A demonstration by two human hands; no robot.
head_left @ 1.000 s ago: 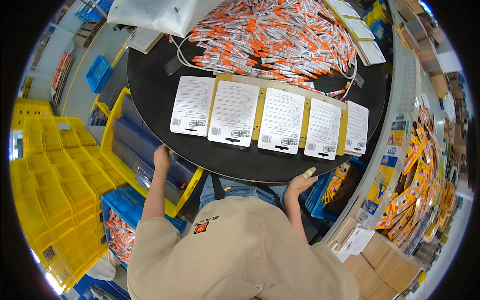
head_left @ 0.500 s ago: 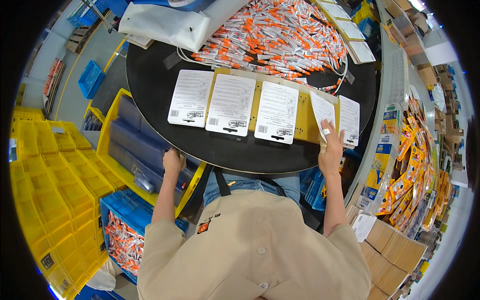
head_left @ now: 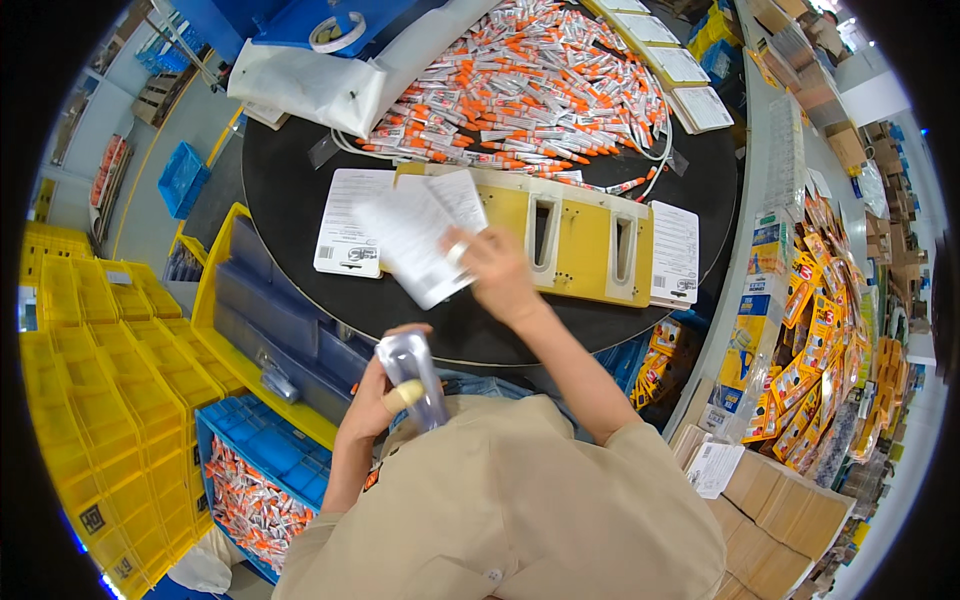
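Cards (head_left: 415,235) now lifted (yellow jig (head_left: 580,240) bared)

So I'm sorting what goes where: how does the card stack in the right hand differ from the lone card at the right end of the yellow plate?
The card stack is lifted, tilted and fanned in the right hand; the lone card lies flat by the yellow plate. The stack holds several cards; the other is single. Both are white printed cards.
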